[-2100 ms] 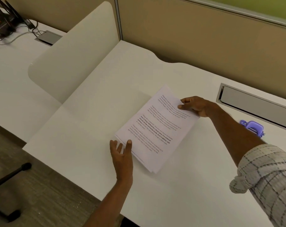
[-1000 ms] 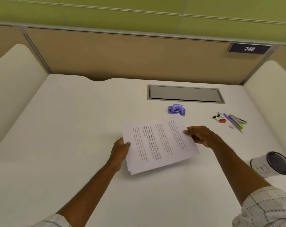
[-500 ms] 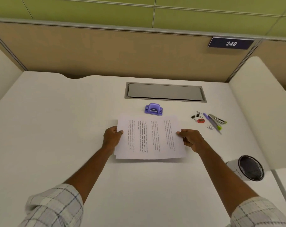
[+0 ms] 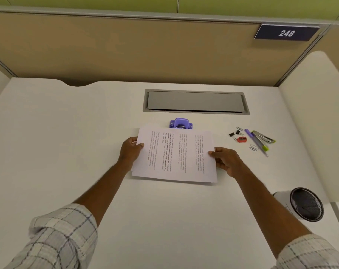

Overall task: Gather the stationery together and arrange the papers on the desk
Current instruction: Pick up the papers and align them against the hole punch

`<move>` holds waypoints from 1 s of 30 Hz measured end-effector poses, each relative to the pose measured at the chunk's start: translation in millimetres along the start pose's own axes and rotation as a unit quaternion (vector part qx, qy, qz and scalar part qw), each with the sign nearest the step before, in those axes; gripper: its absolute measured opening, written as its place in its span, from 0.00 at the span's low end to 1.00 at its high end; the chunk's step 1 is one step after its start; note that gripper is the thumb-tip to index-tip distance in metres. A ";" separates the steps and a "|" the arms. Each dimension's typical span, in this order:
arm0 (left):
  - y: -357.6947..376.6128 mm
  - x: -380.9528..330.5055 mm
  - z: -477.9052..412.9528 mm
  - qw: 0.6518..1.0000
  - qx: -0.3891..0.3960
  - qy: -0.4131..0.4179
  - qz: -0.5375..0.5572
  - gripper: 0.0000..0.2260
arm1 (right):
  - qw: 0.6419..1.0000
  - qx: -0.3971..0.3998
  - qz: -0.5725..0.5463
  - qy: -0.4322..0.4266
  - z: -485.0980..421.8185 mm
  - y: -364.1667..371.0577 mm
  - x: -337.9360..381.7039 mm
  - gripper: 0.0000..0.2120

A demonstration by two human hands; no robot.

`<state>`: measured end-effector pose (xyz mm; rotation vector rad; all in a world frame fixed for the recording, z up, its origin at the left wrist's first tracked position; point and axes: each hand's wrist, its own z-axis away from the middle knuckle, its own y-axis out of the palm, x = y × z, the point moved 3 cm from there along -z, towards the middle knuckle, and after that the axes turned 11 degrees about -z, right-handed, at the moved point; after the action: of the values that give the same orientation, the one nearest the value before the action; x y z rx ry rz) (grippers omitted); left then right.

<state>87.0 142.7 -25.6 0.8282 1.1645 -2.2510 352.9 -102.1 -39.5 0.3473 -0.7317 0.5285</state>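
**Fig. Head view, paper-squaring step.** L hand: thumb on top of the papers, other fingers curled under the L short edge, i.e. a pinch. R hand: same grip on the R short edge, thumb on top. The stack is landscape and mid-desk. Its near edge looks lifted slightly off the desk, and its far edge is just in front of the hole punch.

**Progress (est.):** the sheets are gathered into one roughly squared stack but not yet released. The stationery lies loose at far R, well apart from the mesh cup, which is on its side at near R, so gathering has not begun.

**Counts:**
- Stack ×1 (no. of sheets can't be told)
- Hole punch ×1
- Binder clips ×2
- Red sharpener ×1
- Purple pen ×1
- Silver stapler-type tool ×1
- Paper clips approx. ×3 (small, so uncertain)
- Cup ×1
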 end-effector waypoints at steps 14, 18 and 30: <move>3.5 10.4 -11.1 1.000 0.019 0.005 -0.004 0.17 | 1.000 0.015 0.024 -0.002 -5.6 0.8 -2.2 0.14; 1.4 11.1 -12.8 1.000 0.023 0.006 0.003 0.17 | 0.999 0.021 0.025 -0.010 -5.3 1.4 -1.6 0.15; 2.5 15.8 -13.6 0.999 0.045 0.003 0.027 0.17 | 1.000 -0.024 0.005 -0.019 0.7 5.6 5.5 0.05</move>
<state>81.5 150.7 -44.1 0.8917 1.0368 -2.2730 352.7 -96.0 -34.5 0.3097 -0.7820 0.5137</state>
